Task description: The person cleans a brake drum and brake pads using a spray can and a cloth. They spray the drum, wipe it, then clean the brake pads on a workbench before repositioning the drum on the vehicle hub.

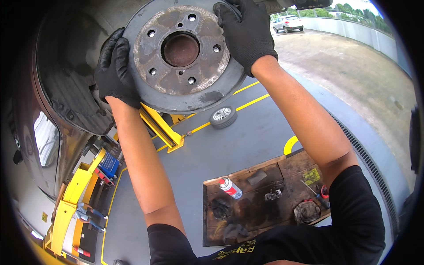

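Observation:
A round brake disc [176, 81], rusty on its hub face with a wide centre hole and several bolt holes, is held up in front of me under the car's wheel arch. My left hand [115, 70], in a black glove, grips its left edge with the fingers bent over the rim. On the upper right rim, my right hand [249, 37] is closed round the edge, also in a black glove. What lies behind the disc is hidden, and the tips of my right fingers are partly cut off at the top.
The dark car body [33, 115] and wheel arch liner [66, 66] are at the left. Below stand yellow lift arms [163, 132] and a loose wheel [223, 117]. A stained cardboard sheet [260, 212] carries a spray can [230, 188], rags and tools. Another person [84, 212] is at lower left.

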{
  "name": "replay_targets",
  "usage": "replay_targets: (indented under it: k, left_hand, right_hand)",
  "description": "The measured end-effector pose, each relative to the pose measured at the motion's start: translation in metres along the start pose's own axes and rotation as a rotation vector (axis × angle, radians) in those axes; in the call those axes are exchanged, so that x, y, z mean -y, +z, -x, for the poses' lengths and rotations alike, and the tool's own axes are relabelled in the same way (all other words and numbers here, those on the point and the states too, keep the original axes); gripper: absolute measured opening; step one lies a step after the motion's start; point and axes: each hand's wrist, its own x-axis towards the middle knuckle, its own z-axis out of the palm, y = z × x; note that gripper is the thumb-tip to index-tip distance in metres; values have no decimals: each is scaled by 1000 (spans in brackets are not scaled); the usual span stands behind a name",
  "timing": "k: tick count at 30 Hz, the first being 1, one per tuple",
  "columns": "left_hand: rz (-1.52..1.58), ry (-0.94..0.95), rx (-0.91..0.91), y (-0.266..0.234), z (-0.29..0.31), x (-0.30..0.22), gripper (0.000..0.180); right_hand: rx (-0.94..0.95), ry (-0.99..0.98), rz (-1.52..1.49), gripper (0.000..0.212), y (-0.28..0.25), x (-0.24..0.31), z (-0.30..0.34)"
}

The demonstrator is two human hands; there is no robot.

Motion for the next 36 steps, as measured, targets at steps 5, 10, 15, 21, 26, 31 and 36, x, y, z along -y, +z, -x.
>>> replay_targets:
  k: [5,10,15,21,26,31,36]
  left_hand:
    - [79,-18,-9,-2,8,2,31]
    - [83,-11,-24,0,3,-1,32]
    - [21,35,56,-1,-6,-7,32]
    - [121,-46,-59,4,9,-6,34]
    - [13,-37,-61,0,19,-1,37]
    - [104,-131,-84,0,19,-6,39]
    - [25,3,-182,8,41,-13,39]
  right_hand:
    - [17,-7,32,45,1,-2,-6]
    - [-13,-22,8,45,0,-3,4]
    - [-102,12,35,43,3,-2,16]
    - [-68,-133,65,43,4,-5,5]
    - [-55,-101,-1,40,0,0,-1]
    - [20,-86,-21,41,-2,8,2]
    - [-42,-216,139,47,1,6,8]
